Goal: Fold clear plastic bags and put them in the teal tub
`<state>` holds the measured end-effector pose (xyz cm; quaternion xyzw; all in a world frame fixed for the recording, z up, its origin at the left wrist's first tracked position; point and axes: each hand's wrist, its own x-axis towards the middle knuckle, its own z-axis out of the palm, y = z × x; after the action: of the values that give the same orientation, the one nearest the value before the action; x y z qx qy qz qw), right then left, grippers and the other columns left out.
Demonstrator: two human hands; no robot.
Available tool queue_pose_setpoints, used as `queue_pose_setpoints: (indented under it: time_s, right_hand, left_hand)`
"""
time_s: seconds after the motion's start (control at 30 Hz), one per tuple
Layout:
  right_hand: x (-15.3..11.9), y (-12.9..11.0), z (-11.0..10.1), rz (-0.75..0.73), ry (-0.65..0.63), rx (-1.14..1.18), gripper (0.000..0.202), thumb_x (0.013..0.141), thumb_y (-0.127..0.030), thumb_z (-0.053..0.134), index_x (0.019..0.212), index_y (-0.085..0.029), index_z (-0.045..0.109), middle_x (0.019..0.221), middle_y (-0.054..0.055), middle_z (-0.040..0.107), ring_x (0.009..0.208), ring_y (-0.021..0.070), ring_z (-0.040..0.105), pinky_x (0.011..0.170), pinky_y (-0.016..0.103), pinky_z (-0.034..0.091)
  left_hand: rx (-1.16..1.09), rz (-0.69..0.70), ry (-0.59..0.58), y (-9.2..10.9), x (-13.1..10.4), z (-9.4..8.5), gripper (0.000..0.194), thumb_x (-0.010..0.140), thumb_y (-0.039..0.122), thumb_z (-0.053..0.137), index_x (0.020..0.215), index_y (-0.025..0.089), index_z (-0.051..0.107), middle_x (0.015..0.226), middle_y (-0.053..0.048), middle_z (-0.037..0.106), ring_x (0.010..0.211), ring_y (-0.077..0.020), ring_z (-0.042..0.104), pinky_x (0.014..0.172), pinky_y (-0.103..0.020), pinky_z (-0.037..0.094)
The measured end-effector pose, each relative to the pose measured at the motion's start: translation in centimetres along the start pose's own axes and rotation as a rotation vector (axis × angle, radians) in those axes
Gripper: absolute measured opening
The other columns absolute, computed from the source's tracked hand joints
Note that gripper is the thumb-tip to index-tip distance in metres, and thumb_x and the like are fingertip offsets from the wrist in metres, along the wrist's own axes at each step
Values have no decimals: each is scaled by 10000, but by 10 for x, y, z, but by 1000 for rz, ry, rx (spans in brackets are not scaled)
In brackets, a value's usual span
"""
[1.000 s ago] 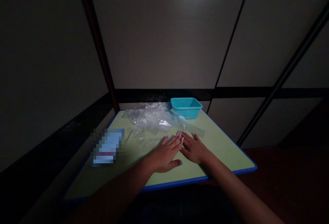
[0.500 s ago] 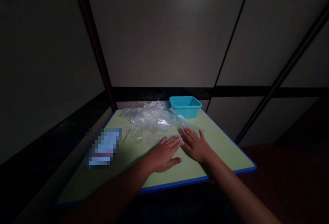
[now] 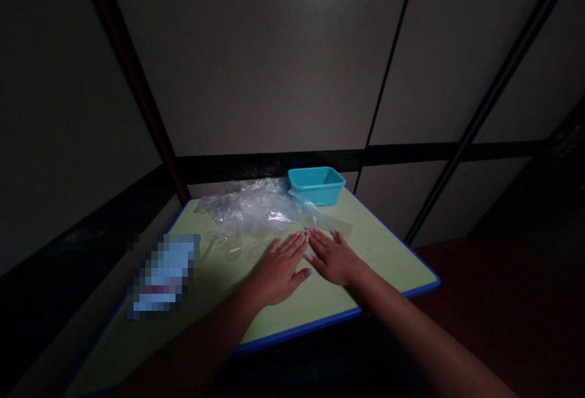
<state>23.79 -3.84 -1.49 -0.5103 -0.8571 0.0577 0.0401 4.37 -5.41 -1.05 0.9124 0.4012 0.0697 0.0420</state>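
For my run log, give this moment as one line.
left hand flat on table | right hand flat | clear plastic at fingertips

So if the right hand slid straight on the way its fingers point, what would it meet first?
The right hand lies flat on the table, fingers pointing away and slightly left. Just ahead is the clear plastic sheeting, probably met first; the teal tub stands beyond it.

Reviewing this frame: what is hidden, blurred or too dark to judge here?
- Head view: the pixelated blue-white rectangular item on the pale green blue-edged table is blurred out; no telling what it is.
- Inside of the teal plastic tub: hidden by its front wall.
- Crumpled clear plastic bags: number unclear, they overlap.
- Whether the flat left hand and right hand press plastic film: too dim.
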Motion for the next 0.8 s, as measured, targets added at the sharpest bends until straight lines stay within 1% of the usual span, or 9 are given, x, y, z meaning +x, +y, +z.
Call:
queue_pose_setpoints:
  time_s: [0.17,0.3,0.47,0.63,0.8]
  right_hand:
    - [1,-1,-1,-15,-12,11,628,934,-491,206,1468,-162,199,1517,93,144,1404,238,147,1096,577,51]
    - [2,2,3,-62,-40,9,668,913,-495,262,1466,-128,182,1513,107,134,1402,262,147,1084,601,64]
    - [2,2,3,-76,-34,6,679,904,-490,278,1468,-129,166,1513,102,144,1399,259,160,1088,592,71]
    - [2,0,0,-68,-35,20,671,909,-489,276,1473,-150,147,1513,94,153,1400,255,162,1086,594,67]
    - [2,0,-1,-66,-24,42,674,919,-526,240,1476,-159,140,1515,84,165,1403,235,153,1095,576,61]
  left_hand:
    - [-33,-15,-36,5,4,0,636,948,500,196,1473,151,115,1545,-76,66,1419,-187,66,1134,-462,118]
    - [-66,-67,-32,6,2,0,642,947,526,124,1469,153,149,1541,-84,108,1417,-192,99,1124,-478,147]
    - [-53,-139,-6,6,0,3,664,939,551,100,1462,152,187,1532,-88,163,1411,-196,137,1123,-473,157]
    - [-12,-217,-11,3,0,9,701,926,578,112,1455,129,218,1528,-89,173,1414,-216,122,1117,-494,165]
    - [3,-305,-29,-7,-4,9,700,924,575,160,1460,127,201,1530,-94,146,1413,-239,114,1108,-512,172]
